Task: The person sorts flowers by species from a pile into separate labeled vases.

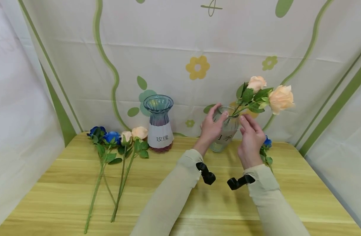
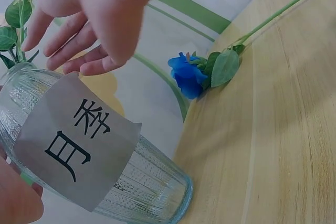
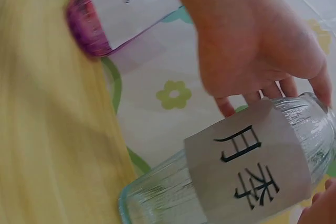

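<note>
A clear ribbed glass vase (image 1: 217, 147) with a white label (image 2: 79, 142) stands at the back right of the table. My left hand (image 1: 211, 127) holds it near the top, thumb at the rim and fingers around the far side. Two peach roses, a larger bloom (image 1: 281, 99) and a smaller one (image 1: 256, 84), lean out of its mouth to the right. On the right side my right hand (image 1: 251, 142) is by the rim, its fingers loosely bent beside the glass and stems; in the left wrist view they pinch nothing.
A blue-and-purple vase (image 1: 159, 131) with a white label stands left of centre. Blue roses (image 1: 112, 138) and peach roses (image 1: 139, 132) lie on the wooden table (image 1: 62, 183) at left. Another blue rose (image 2: 186, 74) lies at right. A printed cloth (image 1: 180, 75) hangs behind.
</note>
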Motion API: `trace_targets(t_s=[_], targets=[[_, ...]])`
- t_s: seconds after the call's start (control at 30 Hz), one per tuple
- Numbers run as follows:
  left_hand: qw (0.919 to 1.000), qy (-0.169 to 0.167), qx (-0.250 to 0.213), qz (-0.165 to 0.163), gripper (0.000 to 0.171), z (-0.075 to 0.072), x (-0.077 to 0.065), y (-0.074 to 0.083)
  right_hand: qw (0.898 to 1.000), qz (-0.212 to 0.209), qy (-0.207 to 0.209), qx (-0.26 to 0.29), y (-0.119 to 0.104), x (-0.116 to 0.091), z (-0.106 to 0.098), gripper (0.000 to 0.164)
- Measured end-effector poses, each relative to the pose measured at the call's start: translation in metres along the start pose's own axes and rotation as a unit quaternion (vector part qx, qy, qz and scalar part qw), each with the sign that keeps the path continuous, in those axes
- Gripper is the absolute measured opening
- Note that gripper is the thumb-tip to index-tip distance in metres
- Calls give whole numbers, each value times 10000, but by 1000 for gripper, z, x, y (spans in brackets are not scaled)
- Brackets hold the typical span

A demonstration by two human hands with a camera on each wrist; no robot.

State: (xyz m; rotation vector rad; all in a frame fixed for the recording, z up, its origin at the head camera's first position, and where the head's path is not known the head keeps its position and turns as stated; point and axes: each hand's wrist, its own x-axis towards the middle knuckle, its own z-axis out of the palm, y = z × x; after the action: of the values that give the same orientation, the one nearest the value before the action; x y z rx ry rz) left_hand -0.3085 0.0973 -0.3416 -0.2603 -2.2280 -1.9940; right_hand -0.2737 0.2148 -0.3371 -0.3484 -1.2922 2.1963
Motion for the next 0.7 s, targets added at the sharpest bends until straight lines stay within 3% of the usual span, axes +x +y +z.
trace_targets(t_s=[0.23,0.37,0.57,0.7], targets=[[10000,27,-30,25,56,-2,1,0,9995,-157,236,-103,0,10,24,24],[10000,7,-19,21,56,-3,1,0,9993,-126,291,-196,2,12,29,26],[10000,7,-32,-35,60,-2,0,0,9977,472,-236,-434,3,3,11,49],[10000,-27,-41,-78,62,-1,-1,1,9951,546,-580,-586,5,-7,-9,55]])
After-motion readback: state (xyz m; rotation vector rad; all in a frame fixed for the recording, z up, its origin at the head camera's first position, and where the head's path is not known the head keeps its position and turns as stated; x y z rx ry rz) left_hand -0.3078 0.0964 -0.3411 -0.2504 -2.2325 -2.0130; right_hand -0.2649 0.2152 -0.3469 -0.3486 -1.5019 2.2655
